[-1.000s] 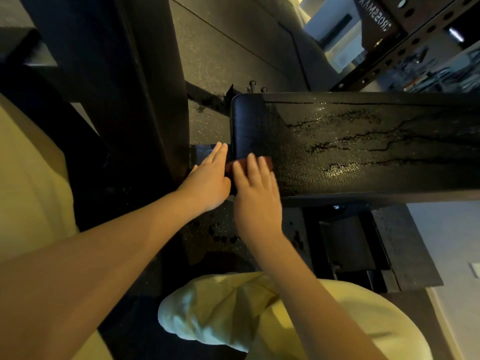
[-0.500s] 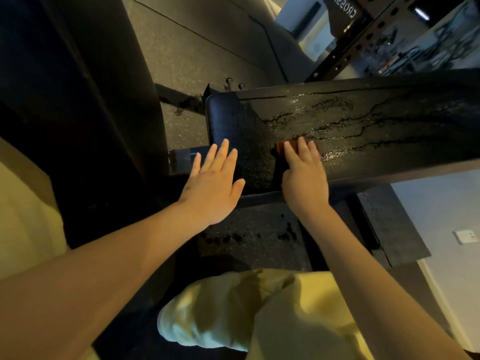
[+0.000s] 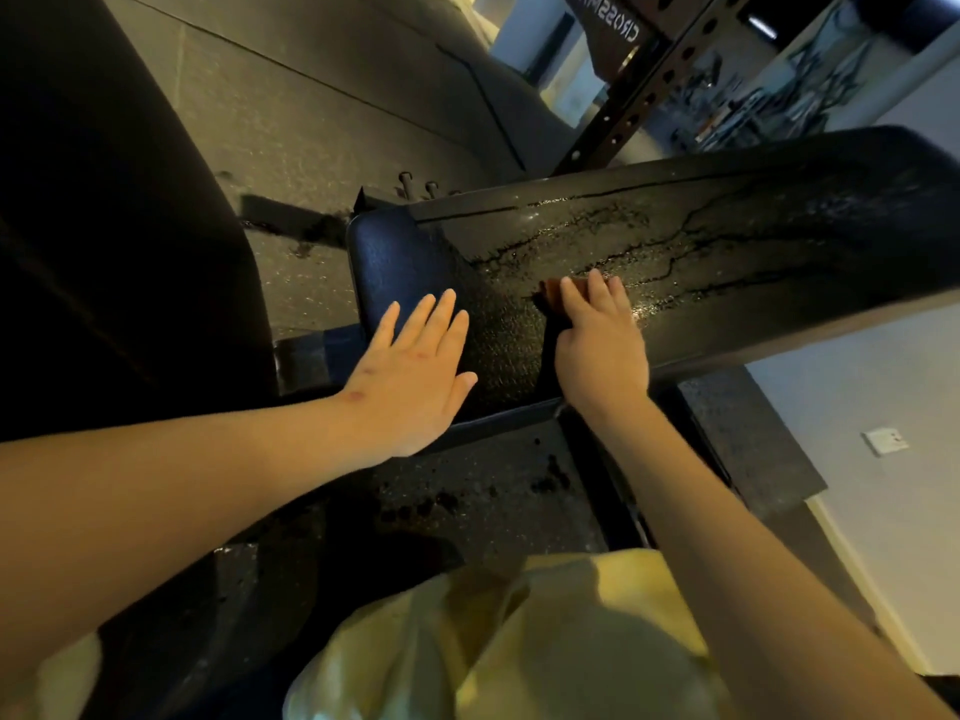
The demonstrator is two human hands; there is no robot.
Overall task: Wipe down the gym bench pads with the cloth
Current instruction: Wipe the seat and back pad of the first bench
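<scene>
Left hand (image 3: pixel 410 371) lies flat on the end of the black bench pad (image 3: pixel 753 262), grip wide, holding nothing. Just beside it, the right hand (image 3: pixel 602 350) presses a reddish-brown cloth (image 3: pixel 550 292) onto the pad under straight fingers. Beyond, the textured surface glistens with wet streaks.

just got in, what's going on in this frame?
A person is wiping a black bench pad. The right hand presses a reddish-brown cloth on the wet surface; the left hand lies flat on the pad's end. Liquid streaks beyond the cloth are not yet wiped.
</scene>
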